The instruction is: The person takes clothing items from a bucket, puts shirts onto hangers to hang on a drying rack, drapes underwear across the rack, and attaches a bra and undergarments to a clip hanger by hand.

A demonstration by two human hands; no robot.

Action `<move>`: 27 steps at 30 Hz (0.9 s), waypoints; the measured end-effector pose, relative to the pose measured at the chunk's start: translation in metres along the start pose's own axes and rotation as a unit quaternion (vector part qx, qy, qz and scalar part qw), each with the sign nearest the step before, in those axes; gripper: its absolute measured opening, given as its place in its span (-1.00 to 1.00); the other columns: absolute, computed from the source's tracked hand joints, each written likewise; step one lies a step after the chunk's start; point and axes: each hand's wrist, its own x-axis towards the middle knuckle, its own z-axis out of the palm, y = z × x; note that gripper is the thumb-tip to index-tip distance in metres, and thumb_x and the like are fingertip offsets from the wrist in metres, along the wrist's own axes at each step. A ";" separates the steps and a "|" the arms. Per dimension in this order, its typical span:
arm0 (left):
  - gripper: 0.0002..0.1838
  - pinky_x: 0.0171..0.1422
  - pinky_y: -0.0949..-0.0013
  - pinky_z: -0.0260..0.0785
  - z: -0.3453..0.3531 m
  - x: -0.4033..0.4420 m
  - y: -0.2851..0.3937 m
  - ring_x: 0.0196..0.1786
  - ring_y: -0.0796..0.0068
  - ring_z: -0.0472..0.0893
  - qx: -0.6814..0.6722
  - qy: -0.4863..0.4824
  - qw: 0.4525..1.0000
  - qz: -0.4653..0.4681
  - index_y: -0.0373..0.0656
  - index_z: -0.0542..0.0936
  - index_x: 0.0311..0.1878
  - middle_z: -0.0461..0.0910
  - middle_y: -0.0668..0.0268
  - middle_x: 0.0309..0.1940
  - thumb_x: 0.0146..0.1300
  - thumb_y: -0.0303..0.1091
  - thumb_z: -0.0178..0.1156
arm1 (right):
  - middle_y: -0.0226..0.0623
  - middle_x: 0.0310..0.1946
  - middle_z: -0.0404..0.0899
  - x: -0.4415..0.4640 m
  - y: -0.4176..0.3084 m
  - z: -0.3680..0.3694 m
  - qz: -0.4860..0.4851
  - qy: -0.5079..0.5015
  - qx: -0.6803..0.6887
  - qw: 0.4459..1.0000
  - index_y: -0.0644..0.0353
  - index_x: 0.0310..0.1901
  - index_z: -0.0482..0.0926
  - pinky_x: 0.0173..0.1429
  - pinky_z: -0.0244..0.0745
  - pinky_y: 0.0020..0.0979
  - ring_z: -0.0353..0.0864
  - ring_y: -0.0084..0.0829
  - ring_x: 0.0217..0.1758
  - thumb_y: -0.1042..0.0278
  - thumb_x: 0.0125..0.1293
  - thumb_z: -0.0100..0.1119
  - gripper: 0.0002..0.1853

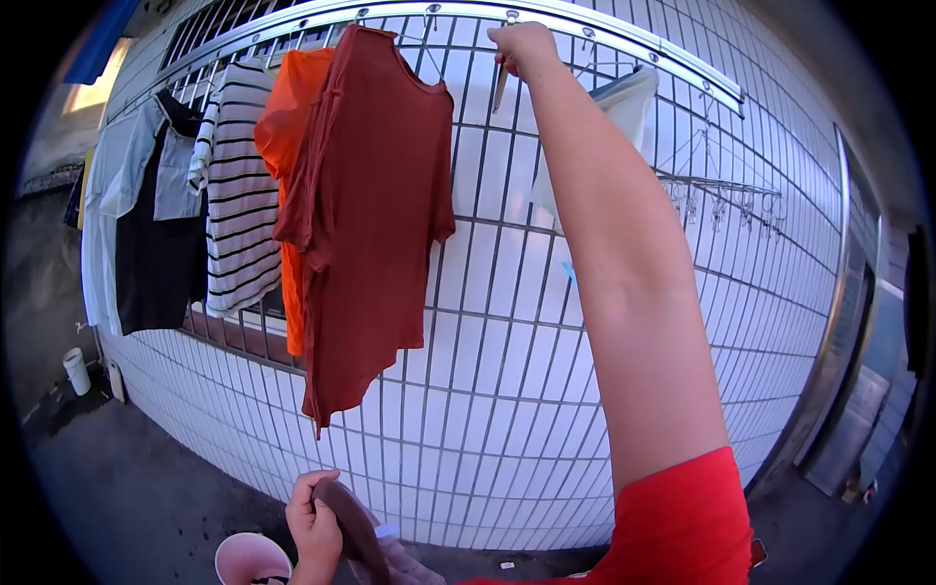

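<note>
My right hand [526,49] is raised to the metal rail [458,12], its fingers closed round a thin brownish hanger [501,90] that hangs down below the fist. Low in the view, my left hand [317,522] grips a mauve-brown cloth [353,526], which droops toward the bottom edge. Between the two hands a rust-red shirt [380,195] hangs from the rail on a wire hanger. Behind my right forearm a pale garment [629,102] is partly hidden.
Left of the red shirt hang an orange garment [292,107], a striped shirt [244,175] and dark shorts [151,263]. A clip rack [726,185] hangs at right against the tiled wall [487,409]. A pink bucket [252,558] stands at lower left.
</note>
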 end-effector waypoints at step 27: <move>-0.75 -0.24 0.34 0.43 0.038 0.085 0.033 -0.36 0.19 0.58 0.159 -0.162 0.960 0.167 -0.26 0.59 -0.19 0.53 0.13 -0.42 0.04 -0.57 0.07 | -0.42 -0.68 0.35 -0.143 0.096 0.037 -0.009 0.096 0.231 0.968 0.36 -0.29 0.61 -0.46 0.17 -0.45 0.27 -0.51 -0.59 0.14 0.25 0.04 -0.63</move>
